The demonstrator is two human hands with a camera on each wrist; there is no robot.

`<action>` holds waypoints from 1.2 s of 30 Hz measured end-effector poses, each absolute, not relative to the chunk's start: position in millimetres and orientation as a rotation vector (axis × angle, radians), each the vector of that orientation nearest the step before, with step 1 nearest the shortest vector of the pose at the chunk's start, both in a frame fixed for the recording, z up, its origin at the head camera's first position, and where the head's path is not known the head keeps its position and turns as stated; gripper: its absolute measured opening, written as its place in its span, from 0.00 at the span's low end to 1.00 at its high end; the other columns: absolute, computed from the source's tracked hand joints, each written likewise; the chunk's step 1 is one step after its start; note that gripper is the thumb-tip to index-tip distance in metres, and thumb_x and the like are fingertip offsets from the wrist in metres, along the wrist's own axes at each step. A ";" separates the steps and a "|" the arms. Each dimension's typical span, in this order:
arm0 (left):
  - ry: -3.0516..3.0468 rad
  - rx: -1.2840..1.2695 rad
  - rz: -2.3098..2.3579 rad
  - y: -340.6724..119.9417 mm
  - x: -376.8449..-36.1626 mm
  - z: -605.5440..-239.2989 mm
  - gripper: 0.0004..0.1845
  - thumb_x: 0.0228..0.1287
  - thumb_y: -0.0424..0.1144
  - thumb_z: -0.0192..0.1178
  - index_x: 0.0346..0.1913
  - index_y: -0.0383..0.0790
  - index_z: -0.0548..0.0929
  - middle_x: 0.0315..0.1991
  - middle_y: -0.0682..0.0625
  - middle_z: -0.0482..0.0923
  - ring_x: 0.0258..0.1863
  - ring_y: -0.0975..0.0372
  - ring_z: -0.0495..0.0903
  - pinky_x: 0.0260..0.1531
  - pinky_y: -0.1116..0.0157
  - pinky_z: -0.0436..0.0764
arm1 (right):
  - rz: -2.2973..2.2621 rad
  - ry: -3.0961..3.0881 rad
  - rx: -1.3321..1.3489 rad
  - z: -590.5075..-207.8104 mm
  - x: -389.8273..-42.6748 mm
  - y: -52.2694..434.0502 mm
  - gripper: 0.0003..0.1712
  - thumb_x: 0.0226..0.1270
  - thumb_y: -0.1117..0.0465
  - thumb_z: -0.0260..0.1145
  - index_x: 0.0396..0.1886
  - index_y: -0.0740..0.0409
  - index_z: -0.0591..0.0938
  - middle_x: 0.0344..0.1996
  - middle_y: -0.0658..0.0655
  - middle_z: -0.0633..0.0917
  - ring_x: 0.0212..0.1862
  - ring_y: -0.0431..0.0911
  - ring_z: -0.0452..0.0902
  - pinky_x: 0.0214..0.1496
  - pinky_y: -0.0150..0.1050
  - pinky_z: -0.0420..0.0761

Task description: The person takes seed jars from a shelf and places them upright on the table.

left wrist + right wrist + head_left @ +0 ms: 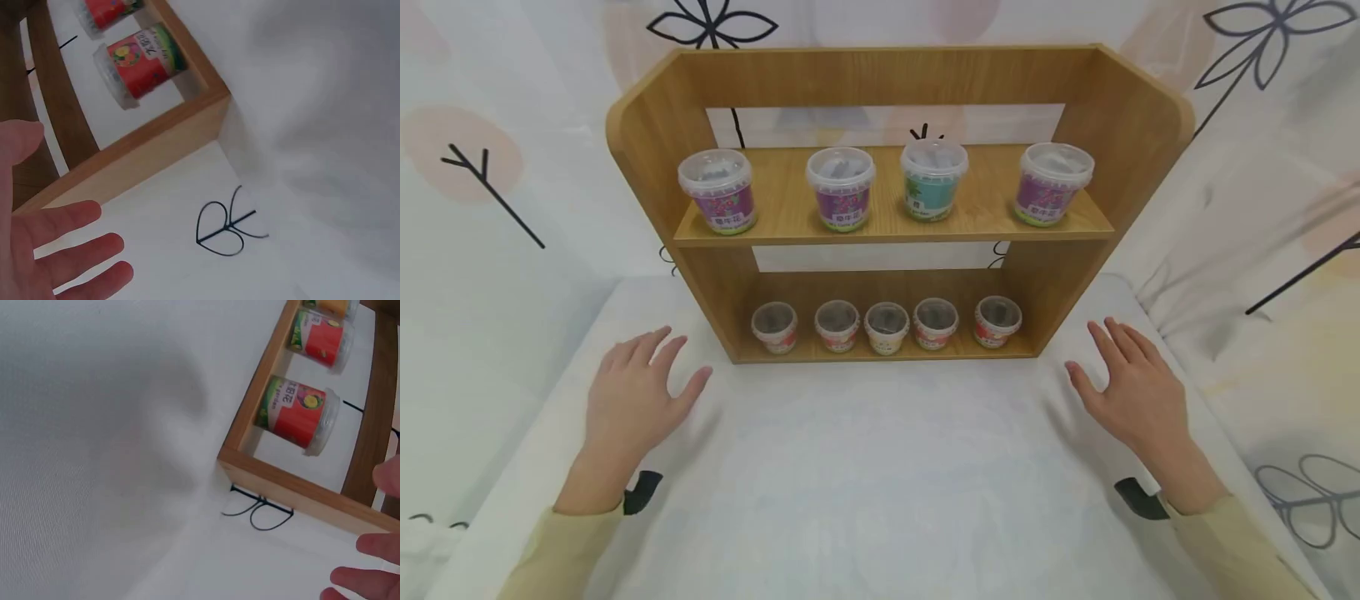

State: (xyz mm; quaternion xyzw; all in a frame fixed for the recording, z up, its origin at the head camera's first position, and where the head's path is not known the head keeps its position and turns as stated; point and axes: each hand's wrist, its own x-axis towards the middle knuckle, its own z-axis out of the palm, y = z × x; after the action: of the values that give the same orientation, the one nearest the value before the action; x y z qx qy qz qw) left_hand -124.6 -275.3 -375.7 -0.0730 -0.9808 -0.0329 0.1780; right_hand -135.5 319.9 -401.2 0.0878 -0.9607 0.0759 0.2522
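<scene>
My left hand (pixel 632 396) hovers over the white table left of a wooden two-tier shelf (pixel 895 237), fingers spread and holding nothing. On the other side, my right hand (pixel 1131 392) is held the same way near the shelf's right end. Several small lidded cups line the lower tier; the leftmost cup (pixel 774 327) and rightmost cup (pixel 997 322) have red labels. Larger tubs stand on the upper tier: a purple tub (pixel 722 204) at left, another purple tub (pixel 842 200), a teal tub (pixel 931 193) and a purple tub (pixel 1051 196) at right. Neither hand touches the shelf.
The white table (pixel 887 475) stretches in front of the shelf. Behind and at both sides hangs a pale cloth (pixel 497 250) printed with black plant drawings. A dark band (pixel 642 492) shows at the left wrist, and another dark band (pixel 1141 498) at the right.
</scene>
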 end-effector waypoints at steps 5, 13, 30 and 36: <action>-2.725 -0.136 -0.371 -266.8 -134.5 -367.1 0.28 0.66 0.52 0.61 0.60 0.34 0.78 0.59 0.33 0.76 0.58 0.39 0.73 0.54 0.39 0.73 | 0.347 -2.499 0.240 -407.0 -137.3 313.7 0.23 0.61 0.58 0.68 0.55 0.63 0.83 0.50 0.68 0.84 0.48 0.64 0.80 0.31 0.60 0.81; -2.551 0.045 -0.778 -247.5 -155.3 -356.1 0.25 0.68 0.50 0.61 0.59 0.34 0.77 0.54 0.38 0.80 0.52 0.45 0.80 0.49 0.44 0.79 | 0.501 -2.485 0.274 -410.3 -142.8 297.1 0.17 0.62 0.62 0.68 0.50 0.63 0.85 0.37 0.66 0.86 0.28 0.58 0.79 0.24 0.50 0.78; -2.360 0.097 -0.972 -242.7 -200.8 -358.2 0.24 0.66 0.43 0.63 0.60 0.33 0.77 0.52 0.38 0.82 0.47 0.47 0.83 0.41 0.48 0.85 | 0.773 -2.356 0.135 -410.7 -167.8 278.6 0.15 0.66 0.63 0.66 0.50 0.67 0.82 0.41 0.63 0.88 0.37 0.57 0.85 0.38 0.29 0.79; -2.344 0.088 -0.947 -239.9 -205.0 -358.8 0.22 0.66 0.41 0.62 0.58 0.31 0.78 0.49 0.37 0.83 0.46 0.46 0.83 0.44 0.48 0.83 | 0.859 -2.273 -0.062 -407.3 -179.6 282.3 0.20 0.68 0.57 0.67 0.51 0.69 0.77 0.38 0.65 0.87 0.38 0.59 0.85 0.36 0.14 0.64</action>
State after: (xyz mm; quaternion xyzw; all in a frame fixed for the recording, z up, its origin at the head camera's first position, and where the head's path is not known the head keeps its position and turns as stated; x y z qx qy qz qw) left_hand -205.0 -239.9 -358.8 0.0332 -0.8835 -0.3572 0.3013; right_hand -179.6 282.3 -407.3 -0.0240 -0.8768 0.3312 0.3479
